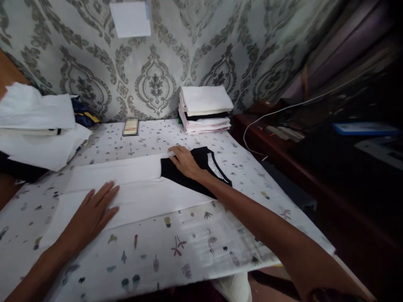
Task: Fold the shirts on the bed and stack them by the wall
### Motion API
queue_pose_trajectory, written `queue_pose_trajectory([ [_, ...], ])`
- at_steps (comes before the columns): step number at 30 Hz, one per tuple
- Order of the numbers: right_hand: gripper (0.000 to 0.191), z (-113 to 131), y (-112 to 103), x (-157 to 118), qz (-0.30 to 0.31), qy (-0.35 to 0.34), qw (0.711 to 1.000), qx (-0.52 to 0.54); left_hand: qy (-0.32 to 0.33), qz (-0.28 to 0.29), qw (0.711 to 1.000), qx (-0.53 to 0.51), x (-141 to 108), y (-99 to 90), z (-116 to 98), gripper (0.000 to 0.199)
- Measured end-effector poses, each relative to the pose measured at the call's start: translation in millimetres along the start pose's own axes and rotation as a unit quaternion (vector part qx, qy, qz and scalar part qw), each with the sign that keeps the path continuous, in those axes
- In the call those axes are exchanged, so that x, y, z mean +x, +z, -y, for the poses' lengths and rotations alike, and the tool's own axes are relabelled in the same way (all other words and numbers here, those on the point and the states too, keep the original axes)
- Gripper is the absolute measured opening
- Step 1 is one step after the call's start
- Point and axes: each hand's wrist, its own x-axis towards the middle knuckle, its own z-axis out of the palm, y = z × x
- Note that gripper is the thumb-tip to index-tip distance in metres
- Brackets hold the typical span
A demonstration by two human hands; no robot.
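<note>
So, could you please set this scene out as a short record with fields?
garment: white and black, lying flat
left hand: spread on the white part
right hand: on the black part
surface: printed white cloth
back: folded stack near the patterned wall
far left: looser clothes pile

In front of me I saw a grey wall covering (155, 79) with darker leafy medallions, and a plain white sheet (130, 19) high up against it. A small dark-edged card (130, 126), its face blurred out, lay near the far edge of my printed tablecloth (145, 235). To my right, a pale cable (244, 136) looped beside dark red furniture (270, 144); farther over, I made out a blue-edged object (365, 128) in shadow.
</note>
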Motion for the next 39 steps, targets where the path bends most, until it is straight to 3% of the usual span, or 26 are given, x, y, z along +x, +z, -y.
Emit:
queue_pose_trajectory([
  [2, 0.034, -11.5, -10.6, -9.3, -0.008, 0.014, 1.000, -0.012, -0.006, 0.002, 1.000, -0.019, 0.5, -1.8, -0.6, 0.062],
  [5, 0.036, -35.5, -22.4, -26.7, -0.010, 0.089, 0.994, -0.060, -0.030, 0.001, 0.996, -0.085, 12.9, -15.1, -15.5, 0.057],
  [9, 0.037, -57.9, -22.7, -42.9, 0.004, 0.137, 0.986, -0.090, -0.061, 0.028, 0.978, -0.197, 62.2, -32.3, -56.5, 0.045],
  [13, 0.040, -59.2, -18.0, -46.5, -0.001, 0.150, 0.985, -0.088, -0.050, 0.059, 0.969, -0.234, 117.7, -25.6, -91.0, 0.032],
  [16, 0.041, -59.1, -15.9, -45.9, -0.013, 0.159, 0.984, -0.081, -0.040, 0.075, 0.965, -0.247, 138.4, -13.3, -101.2, 0.019],
  [19, 0.036, -64.1, -13.4, -45.5, -0.030, 0.149, 0.986, -0.067, -0.041, 0.069, 0.959, -0.272, 143.1, -6.3, -101.7, 0.008],
  [24, 0.019, -73.1, -11.8, -45.0, -0.046, 0.143, 0.988, -0.040, -0.044, 0.032, 0.954, -0.296, 140.8, -2.5, -98.7, 0.008],
  [29, 0.013, -76.1, -11.9, -46.0, -0.075, 0.139, 0.987, -0.037, -0.008, -0.026, 0.984, -0.177, 136.4, 6.7, -99.6, 0.015],
  [33, 0.015, -83.8, -5.9, -47.6, -0.099, 0.137, 0.984, -0.059, 0.041, -0.053, 0.993, -0.099, 132.8, 12.0, -102.6, 0.035],
  [36, 0.022, -88.1, -3.4, -47.0, -0.111, 0.139, 0.981, -0.073, 0.125, -0.010, 0.989, -0.084, 132.5, 13.4, -103.4, 0.047],
  [39, 0.035, -78.1, -8.6, -45.9, -0.126, 0.116, 0.981, -0.088, 0.138, 0.085, 0.982, -0.098, 133.6, 12.0, -102.8, 0.056],
])
